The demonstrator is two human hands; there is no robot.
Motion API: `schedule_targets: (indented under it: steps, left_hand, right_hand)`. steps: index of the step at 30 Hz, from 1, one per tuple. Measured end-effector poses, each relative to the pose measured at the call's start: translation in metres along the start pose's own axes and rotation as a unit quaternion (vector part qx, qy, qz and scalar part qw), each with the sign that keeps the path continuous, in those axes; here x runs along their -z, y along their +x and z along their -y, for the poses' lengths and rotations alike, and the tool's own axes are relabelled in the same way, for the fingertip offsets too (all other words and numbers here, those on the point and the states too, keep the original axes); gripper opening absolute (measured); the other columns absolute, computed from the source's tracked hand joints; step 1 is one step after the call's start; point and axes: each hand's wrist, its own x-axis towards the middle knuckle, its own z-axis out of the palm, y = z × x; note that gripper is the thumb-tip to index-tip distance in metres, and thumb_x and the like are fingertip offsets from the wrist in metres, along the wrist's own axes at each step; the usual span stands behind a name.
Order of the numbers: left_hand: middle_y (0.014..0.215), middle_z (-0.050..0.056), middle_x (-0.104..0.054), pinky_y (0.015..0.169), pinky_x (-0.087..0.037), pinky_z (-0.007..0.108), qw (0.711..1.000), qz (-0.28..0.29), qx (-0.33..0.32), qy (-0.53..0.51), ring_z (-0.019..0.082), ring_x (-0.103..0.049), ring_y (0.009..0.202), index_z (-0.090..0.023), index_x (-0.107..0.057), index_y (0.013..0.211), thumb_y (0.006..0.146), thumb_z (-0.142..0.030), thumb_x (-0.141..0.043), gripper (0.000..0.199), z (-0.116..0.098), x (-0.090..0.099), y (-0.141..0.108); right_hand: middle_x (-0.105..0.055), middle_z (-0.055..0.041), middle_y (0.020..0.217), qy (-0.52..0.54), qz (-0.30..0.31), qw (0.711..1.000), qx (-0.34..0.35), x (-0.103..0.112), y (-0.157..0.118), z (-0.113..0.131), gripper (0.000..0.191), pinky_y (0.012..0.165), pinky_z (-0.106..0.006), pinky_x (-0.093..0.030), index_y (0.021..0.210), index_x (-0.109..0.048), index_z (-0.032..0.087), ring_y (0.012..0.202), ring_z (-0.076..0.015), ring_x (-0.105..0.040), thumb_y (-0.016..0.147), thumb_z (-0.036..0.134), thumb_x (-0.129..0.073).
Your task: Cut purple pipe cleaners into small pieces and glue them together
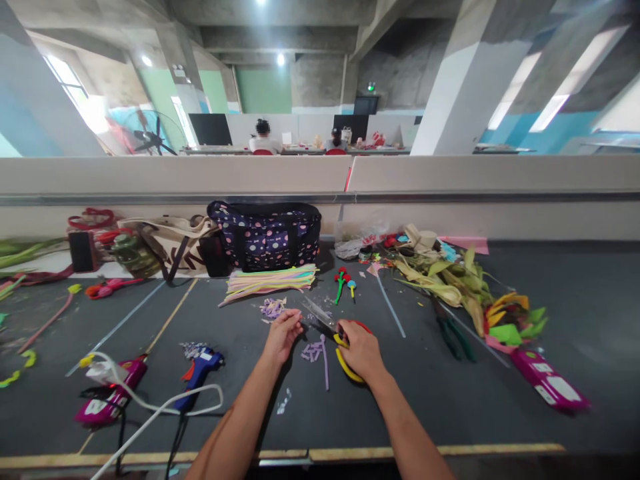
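A pair of metal scissors with yellow and red handles (329, 322) lies in the right hand (359, 347), over the middle of the dark grey tabletop (410, 400). The right fingers are curled around the handles, and the blades point obliquely toward the far edge and the left. The left hand (284, 333) is beside the blade tips, its thumb and fingertips drawn together; whether they pinch anything is too small to tell.

The scissors look rigid and fairly light, best held by the handle loops, away from the blades. Between the hands and the near edge, a slim purple fuzzy stick (327, 370) lies beside a small heap of short purple pieces (313, 351). The stick looks light, soft and bendable, easily pinched at its middle or near end. The pieces probably scatter at a nudge and need fingertips. Toward the far edge, the bundle of pastel fuzzy sticks (270, 280) seems light but loose, likely to splay unless gathered around its middle.
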Motion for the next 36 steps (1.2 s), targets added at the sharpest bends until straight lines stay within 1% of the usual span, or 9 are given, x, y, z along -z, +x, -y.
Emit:
schedule_targets:
  steps: [4, 8, 11, 14, 16, 22, 25, 30, 36]
  left_hand:
    - [0.07, 0.0, -0.065, 0.053, -0.049, 0.018, 1.0, -0.008, 0.001, -0.023, 0.005, -0.055, 0.051, -0.013, -0.064, 0.08, 0.056, -0.016, -0.08, 0.03, -0.0024, -0.0007, -0.0005]
    - [0.064, -0.003, -0.062, 0.053, -0.048, 0.018, 0.999, -0.011, -0.002, -0.044, 0.005, -0.055, 0.05, -0.014, -0.063, 0.079, 0.055, -0.014, -0.08, 0.03, -0.0016, 0.001, 0.001]
    - [0.059, -0.004, -0.059, 0.054, -0.048, 0.017, 0.999, -0.001, -0.006, -0.043, 0.005, -0.055, 0.05, -0.014, -0.062, 0.079, 0.055, -0.014, -0.08, 0.03, 0.0, 0.0017, 0.0022]
    - [0.057, -0.004, -0.057, 0.054, -0.048, 0.017, 0.999, 0.013, -0.003, -0.035, 0.005, -0.054, 0.05, -0.014, -0.061, 0.077, 0.055, -0.015, -0.08, 0.029, 0.0003, 0.0001, 0.0014]
    - [0.057, -0.004, -0.058, 0.054, -0.049, 0.017, 0.999, 0.016, 0.0, -0.035, 0.005, -0.055, 0.05, -0.014, -0.061, 0.076, 0.055, -0.015, -0.079, 0.028, -0.0008, -0.0015, -0.0001]
    - [0.068, -0.001, -0.064, 0.056, -0.051, 0.019, 0.999, 0.005, 0.014, -0.049, 0.007, -0.058, 0.054, -0.014, -0.06, 0.078, 0.058, -0.015, -0.078, 0.026, -0.0054, -0.0025, -0.0038]
    - [0.064, -0.002, -0.062, 0.056, -0.051, 0.018, 0.999, 0.008, 0.013, -0.043, 0.006, -0.057, 0.053, -0.014, -0.061, 0.078, 0.057, -0.013, -0.079, 0.028, -0.0054, -0.0019, -0.0038]
    - [0.069, -0.001, -0.064, 0.058, -0.052, 0.018, 0.999, 0.005, 0.013, -0.032, 0.007, -0.06, 0.056, -0.014, -0.064, 0.088, 0.058, -0.014, -0.079, 0.034, -0.0031, -0.0012, -0.0024]
    - [0.064, -0.001, -0.063, 0.058, -0.053, 0.02, 0.999, 0.027, 0.01, -0.044, 0.009, -0.061, 0.057, -0.013, -0.063, 0.082, 0.058, -0.012, -0.079, 0.028, 0.0005, 0.0002, -0.0009]
  right_hand:
    - [-0.059, -0.0004, 0.087, 0.005, -0.001, 1.0, 0.02, -0.0023, -0.0008, -0.0013, 0.039, 0.074, -0.022, -0.034, 0.107, -0.054, 0.023, 0.084, -0.0138, -0.052, 0.068, 0.014, -0.056]
    - [-0.06, -0.002, 0.091, 0.009, 0.017, 0.999, 0.033, -0.0022, -0.0011, -0.0016, 0.044, 0.076, -0.022, -0.035, 0.112, -0.055, 0.023, 0.087, -0.0149, -0.053, 0.069, 0.016, -0.056]
    - [-0.061, -0.0031, 0.094, 0.006, 0.033, 0.999, 0.028, -0.0017, -0.0009, -0.0011, 0.043, 0.077, -0.023, -0.036, 0.112, -0.056, 0.024, 0.089, -0.016, -0.053, 0.069, 0.017, -0.056]
    - [-0.061, -0.0033, 0.094, 0.003, 0.036, 0.999, 0.022, -0.0035, -0.0005, -0.0016, 0.043, 0.078, -0.024, -0.036, 0.111, -0.056, 0.024, 0.089, -0.0163, -0.053, 0.069, 0.016, -0.055]
    - [-0.061, -0.0036, 0.095, 0.002, 0.031, 0.999, 0.021, -0.0057, -0.0003, -0.0026, 0.045, 0.079, -0.024, -0.036, 0.113, -0.056, 0.023, 0.09, -0.0162, -0.053, 0.069, 0.016, -0.054]
    - [-0.062, -0.0031, 0.097, -0.006, 0.022, 0.999, 0.026, -0.0077, -0.0006, -0.0045, 0.048, 0.08, -0.023, -0.037, 0.116, -0.054, 0.023, 0.092, -0.0155, -0.054, 0.069, 0.015, -0.055]
    - [-0.062, -0.0027, 0.096, -0.008, 0.017, 0.999, 0.028, -0.0054, -0.0007, -0.0035, 0.047, 0.079, -0.023, -0.037, 0.115, -0.054, 0.024, 0.092, -0.0152, -0.054, 0.069, 0.015, -0.055]
    - [-0.061, -0.0015, 0.09, 0.0, 0.0, 1.0, 0.021, -0.002, -0.0007, -0.0012, 0.041, 0.075, -0.022, -0.037, 0.108, -0.056, 0.024, 0.086, -0.0146, -0.054, 0.069, 0.014, -0.054]
    - [-0.061, -0.0016, 0.093, 0.016, 0.01, 0.999, 0.037, -0.0052, -0.0019, 0.0002, 0.042, 0.075, -0.022, -0.037, 0.111, -0.055, 0.024, 0.086, -0.0143, -0.055, 0.07, 0.015, -0.054]
